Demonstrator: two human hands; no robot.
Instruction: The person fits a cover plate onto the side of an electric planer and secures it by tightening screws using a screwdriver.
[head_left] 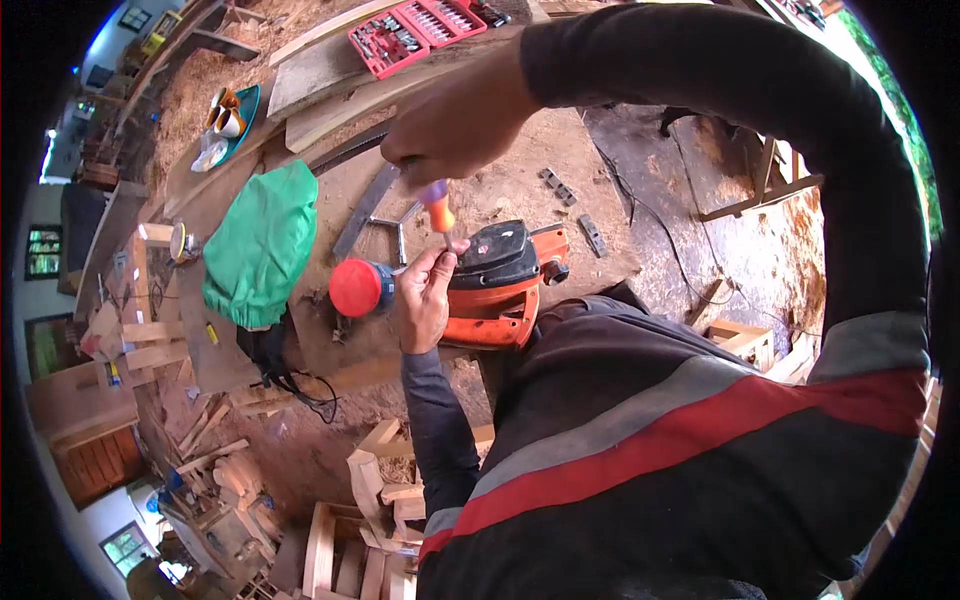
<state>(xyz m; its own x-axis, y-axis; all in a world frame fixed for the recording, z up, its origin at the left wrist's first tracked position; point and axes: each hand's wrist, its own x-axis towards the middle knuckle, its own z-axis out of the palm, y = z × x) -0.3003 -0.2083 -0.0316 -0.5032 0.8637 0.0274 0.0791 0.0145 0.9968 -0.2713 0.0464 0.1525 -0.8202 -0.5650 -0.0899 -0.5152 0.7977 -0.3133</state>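
one screwdriver (437, 207), purple and orange handle, gripped in the right hand (455, 135); left hand (425, 300), thumb and finger pinched at its shaft, beside one orange-and-black power tool (490, 255). on the surface (560, 140): one red-lidded container (357, 288), one green fabric cover (265, 240), small dark blocks (592, 236); one open red case (410, 37) over boards (325, 80).

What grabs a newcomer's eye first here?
Probably the green fabric bundle, left of centre in the picture, and the open red case near the top edge. Then the orange-and-black power tool in the middle: at its edge, the right hand holds a purple-and-orange screwdriver while the left hand pinches its shaft.
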